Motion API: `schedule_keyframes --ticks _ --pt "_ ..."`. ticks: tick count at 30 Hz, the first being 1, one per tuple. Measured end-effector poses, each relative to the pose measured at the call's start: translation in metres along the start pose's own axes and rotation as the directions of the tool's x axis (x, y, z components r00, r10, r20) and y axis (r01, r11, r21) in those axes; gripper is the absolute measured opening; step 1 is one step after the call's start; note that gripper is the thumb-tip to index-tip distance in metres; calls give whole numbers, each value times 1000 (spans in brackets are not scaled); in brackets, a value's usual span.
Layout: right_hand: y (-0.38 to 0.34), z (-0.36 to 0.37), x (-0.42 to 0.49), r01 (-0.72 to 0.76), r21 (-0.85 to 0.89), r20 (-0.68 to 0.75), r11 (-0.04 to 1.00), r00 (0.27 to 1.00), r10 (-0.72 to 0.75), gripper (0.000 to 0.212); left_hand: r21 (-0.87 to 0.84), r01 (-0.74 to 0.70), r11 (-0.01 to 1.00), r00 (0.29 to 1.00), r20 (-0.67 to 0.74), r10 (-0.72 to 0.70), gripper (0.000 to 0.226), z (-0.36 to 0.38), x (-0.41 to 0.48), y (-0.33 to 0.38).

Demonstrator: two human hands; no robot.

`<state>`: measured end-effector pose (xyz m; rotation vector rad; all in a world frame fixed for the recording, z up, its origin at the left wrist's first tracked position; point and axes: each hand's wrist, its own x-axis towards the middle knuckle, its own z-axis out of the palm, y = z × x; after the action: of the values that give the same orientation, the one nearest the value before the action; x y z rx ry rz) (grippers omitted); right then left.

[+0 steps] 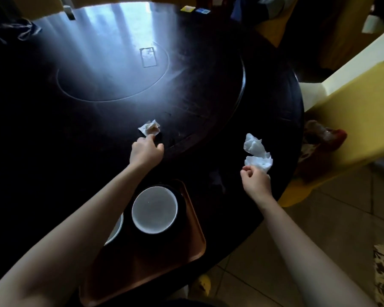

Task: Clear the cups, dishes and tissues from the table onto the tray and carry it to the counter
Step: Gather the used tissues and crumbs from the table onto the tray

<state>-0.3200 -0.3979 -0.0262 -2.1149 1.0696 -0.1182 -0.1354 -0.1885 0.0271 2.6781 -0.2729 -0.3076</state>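
Observation:
A brown tray (186,247) lies at the near edge of the dark round table (264,120). On it stands a white bowl (154,209) inside a dark dish, with a second white bowl (115,229) partly hidden under my left forearm. A small stained crumpled tissue (150,127) lies on the table beyond the tray. My left hand (145,150) reaches to it, fingertips touching its near edge. My right hand (256,179) is closed on a bunch of white crumpled tissues (256,152), held above the table's right side.
A raised round turntable (208,89) fills the table's middle, with a flat clear rectangular case (148,57) on it. Yellow and blue cards (195,9) lie at the far edge. A yellow chair (350,134) stands close on the right, over tiled floor (319,218).

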Motion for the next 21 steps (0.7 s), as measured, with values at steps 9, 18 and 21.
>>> schedule_keyframes --ticks 9,18,21 --pt "13 -1 50 -53 -259 -144 964 989 16 42 84 104 991 995 -8 -104 60 19 81 -1" --pt "28 15 67 -34 -386 -152 922 988 -27 29 177 64 982 996 -73 -52 34 38 105 -6" --pt "34 9 69 41 -308 -150 951 984 -91 22 131 69 989 993 -105 -56 30 39 107 -5"
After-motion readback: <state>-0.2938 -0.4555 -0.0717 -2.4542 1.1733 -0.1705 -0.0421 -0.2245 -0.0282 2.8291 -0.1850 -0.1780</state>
